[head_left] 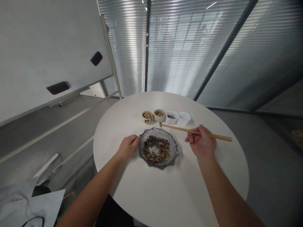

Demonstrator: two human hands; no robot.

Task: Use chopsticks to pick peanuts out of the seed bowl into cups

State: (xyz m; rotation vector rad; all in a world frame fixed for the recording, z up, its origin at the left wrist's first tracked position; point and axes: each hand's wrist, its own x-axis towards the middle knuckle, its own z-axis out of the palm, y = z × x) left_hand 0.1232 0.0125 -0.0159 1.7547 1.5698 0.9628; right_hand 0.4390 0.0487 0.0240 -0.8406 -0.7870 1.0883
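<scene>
My left hand (128, 147) grips the near-left rim of a scalloped glass dish (174, 157), which holds a heap of striped sunflower seeds (156, 150). My right hand (201, 142) is shut on a pair of bamboo chopsticks (184, 129) above the table, to the right of the dish. Their tips point left and end just in front of a row of containers. Two small cream cups (147, 117) (159, 115) hold pale kernels. A white square dish (171, 117) holds a few dark bits, and a second one (184, 118) stands beside it.
Everything stands on a round white table (165, 197). A whiteboard on a stand (52, 47) rises at the left, and a ribbed glass partition (180, 53) runs behind. Sheets of paper (30, 206) lie at the lower left, above a grey floor.
</scene>
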